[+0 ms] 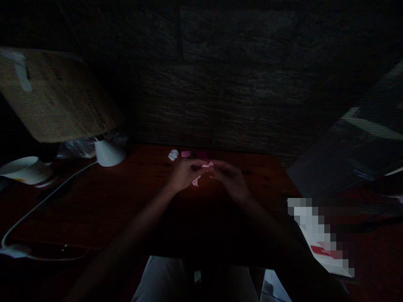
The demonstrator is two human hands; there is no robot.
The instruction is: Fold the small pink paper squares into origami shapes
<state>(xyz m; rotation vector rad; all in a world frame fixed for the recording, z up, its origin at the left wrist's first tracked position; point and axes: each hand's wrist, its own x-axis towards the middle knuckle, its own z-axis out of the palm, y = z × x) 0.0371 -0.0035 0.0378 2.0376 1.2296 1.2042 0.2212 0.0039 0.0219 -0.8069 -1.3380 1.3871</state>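
Above the wooden table, my left hand (183,174) and my right hand (233,181) meet fingertip to fingertip. Between them they pinch a small pale pink piece (207,165), crumpled or folded; its material is hard to make out in the dim light. Just below the left fingers lies a second pink scrap (196,181) with ragged edges. Behind the hands sit a crumpled white wad (173,154), a small pink block or roll (186,154) and a flat magenta piece (202,156), partly hidden by my fingers.
A lamp with a large woven shade (59,96) and white base (108,153) stands at the left, its white cord (47,201) running across the table (103,205). A white cup (27,171) is at far left. A dark wall (220,75) closes off the back.
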